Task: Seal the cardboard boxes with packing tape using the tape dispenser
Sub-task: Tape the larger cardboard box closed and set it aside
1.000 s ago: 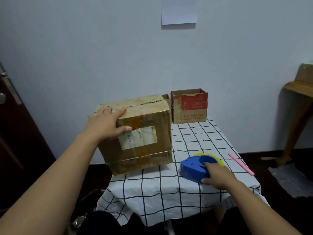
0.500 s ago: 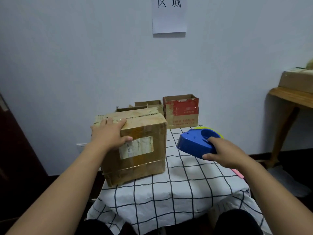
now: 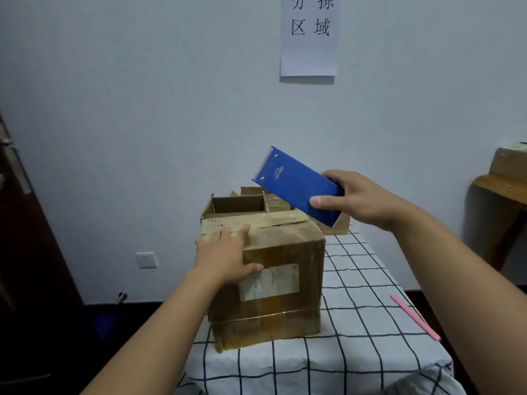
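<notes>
From my remote seat, I watch a person's left hand press on the near top edge of a closed cardboard box, fingers laid flat over the flap seam and thumb down the front face above a worn shipping label. The box sits at the 9 o'clock side of a table draped in a white grid-checked cloth. The right hand grips a blue tape dispenser in the air at 1 o'clock from the box, fingers and thumb curled round its rear end, its cutter edge tilted up toward 11 o'clock and well clear of the flaps. Open, partitioned cartons stand behind the box at 12 o'clock; a pink stick lies at 3 o'clock near the table edge. A paper sign hangs on the wall.

I cannot see any free tape end. As I judge it, if none is hanging loose, the first pass will lay nothing down. The flaps look bowed under old tape, so new tape may bridge and wrinkle unless the left hand keeps them flat. That hand also lies on the seam, in the cutter's likely path.
</notes>
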Available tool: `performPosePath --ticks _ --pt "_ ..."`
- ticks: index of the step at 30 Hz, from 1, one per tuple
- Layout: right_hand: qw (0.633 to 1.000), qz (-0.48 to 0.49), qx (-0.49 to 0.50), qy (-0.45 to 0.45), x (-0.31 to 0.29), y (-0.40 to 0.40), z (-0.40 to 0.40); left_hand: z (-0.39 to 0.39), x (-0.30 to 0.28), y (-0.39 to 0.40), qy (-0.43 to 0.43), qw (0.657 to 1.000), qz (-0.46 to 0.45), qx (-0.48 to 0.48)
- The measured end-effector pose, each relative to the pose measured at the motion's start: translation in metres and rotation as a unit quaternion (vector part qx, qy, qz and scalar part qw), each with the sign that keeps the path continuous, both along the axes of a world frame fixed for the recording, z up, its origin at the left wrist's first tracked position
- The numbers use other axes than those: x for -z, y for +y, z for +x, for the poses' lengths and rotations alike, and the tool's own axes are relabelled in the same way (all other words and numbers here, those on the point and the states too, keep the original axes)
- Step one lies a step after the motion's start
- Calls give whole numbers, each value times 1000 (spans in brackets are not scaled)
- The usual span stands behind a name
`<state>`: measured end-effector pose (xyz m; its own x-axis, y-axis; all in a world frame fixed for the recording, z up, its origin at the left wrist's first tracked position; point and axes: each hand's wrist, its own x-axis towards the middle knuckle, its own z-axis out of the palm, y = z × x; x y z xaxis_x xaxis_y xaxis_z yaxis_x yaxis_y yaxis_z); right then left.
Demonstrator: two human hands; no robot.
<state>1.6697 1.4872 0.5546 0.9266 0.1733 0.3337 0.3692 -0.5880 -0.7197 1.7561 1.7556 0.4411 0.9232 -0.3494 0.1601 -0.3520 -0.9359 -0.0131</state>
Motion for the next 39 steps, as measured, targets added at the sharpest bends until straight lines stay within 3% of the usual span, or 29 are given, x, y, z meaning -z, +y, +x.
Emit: performPosePath --ticks 3,7,13,19,21,24,28,39 --pt "993 104 -45 36 4 17 29 2 -4 0 21 998 -66 -12" --pt "954 265 -91 102 21 28 57 7 -15 4 62 980 -185 -37" --pt "917 364 -107 125 25 28 80 12 -15 5 15 969 -243 -39" --pt "896 420 -18 147 39 35 97 11 -17 2 -6 957 -288 -39" --pt "893 426 0 147 41 35 102 12 -25 0 -26 922 -385 -19" --pt "893 426 0 145 42 36 108 16 -50 -1 2 836 -549 14" --pt "899 412 -6 147 41 38 112 23 -82 -4 101 786 -606 71" --pt "907 392 -28 150 38 39 117 29 -95 -9 143 754 -630 116"
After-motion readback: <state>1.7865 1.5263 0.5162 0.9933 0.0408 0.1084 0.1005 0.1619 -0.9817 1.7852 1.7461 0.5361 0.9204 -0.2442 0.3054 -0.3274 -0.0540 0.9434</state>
